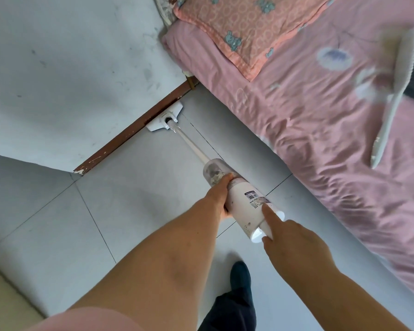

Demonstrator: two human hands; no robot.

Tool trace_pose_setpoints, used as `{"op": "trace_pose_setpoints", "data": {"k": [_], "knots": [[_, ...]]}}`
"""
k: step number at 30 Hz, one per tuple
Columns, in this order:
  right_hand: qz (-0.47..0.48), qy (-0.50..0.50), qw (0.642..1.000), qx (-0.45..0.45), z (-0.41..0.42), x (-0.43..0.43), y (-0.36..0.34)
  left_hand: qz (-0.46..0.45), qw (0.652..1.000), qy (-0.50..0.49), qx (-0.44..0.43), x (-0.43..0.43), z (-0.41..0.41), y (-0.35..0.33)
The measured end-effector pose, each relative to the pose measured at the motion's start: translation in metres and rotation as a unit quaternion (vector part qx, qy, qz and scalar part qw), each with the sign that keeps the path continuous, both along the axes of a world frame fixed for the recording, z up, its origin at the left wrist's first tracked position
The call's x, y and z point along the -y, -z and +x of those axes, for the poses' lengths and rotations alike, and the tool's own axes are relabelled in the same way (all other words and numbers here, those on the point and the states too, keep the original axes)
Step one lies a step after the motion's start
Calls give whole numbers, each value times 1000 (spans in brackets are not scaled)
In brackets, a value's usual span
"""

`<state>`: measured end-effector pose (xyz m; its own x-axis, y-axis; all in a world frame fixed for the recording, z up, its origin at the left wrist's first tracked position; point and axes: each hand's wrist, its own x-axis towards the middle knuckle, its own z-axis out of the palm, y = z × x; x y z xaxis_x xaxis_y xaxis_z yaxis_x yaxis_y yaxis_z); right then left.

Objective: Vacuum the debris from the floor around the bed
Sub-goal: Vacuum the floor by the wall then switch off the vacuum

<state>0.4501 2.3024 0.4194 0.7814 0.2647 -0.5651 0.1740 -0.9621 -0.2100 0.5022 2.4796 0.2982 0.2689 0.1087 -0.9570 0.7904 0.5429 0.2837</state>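
The left hand (221, 194) grips the vacuum (244, 201) round its body. The right hand (294, 237) pinches the handle, forefinger straight along it (other fingers hidden). Its floor head (165, 118) sits well ahead of both hands, and the bed (320, 115) lies right of them.

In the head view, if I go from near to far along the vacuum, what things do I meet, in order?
Right hand holding the rear end of the vacuum body → left hand gripping its side → dust cup → tube → floor head → brown skirting board.
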Motion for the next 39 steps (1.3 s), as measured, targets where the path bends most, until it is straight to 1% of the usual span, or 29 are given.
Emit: {"op": "trace_pose_setpoints", "data": {"k": [6,11,18,23,27,34,39], "knots": [[22,20,1000,0,-27,33,-23,-4,1000,8,-9,39,-32,-22],[39,12,999,16,-66,69,-42,-6,1000,26,-17,78,-72,-41],[5,-31,999,22,-142,143,-59,-4,998,49,-40,154,-148,-64],[-23,-38,999,22,-196,201,-72,-20,998,58,-32,220,-207,-77],[-28,-36,999,23,-228,230,-87,-40,996,70,-33,253,-243,-93],[-8,-30,999,39,-260,222,-102,-53,996,72,-23,246,-278,-111],[17,-16,1000,20,-283,189,-91,-22,994,97,-39,209,-296,-107]]}}
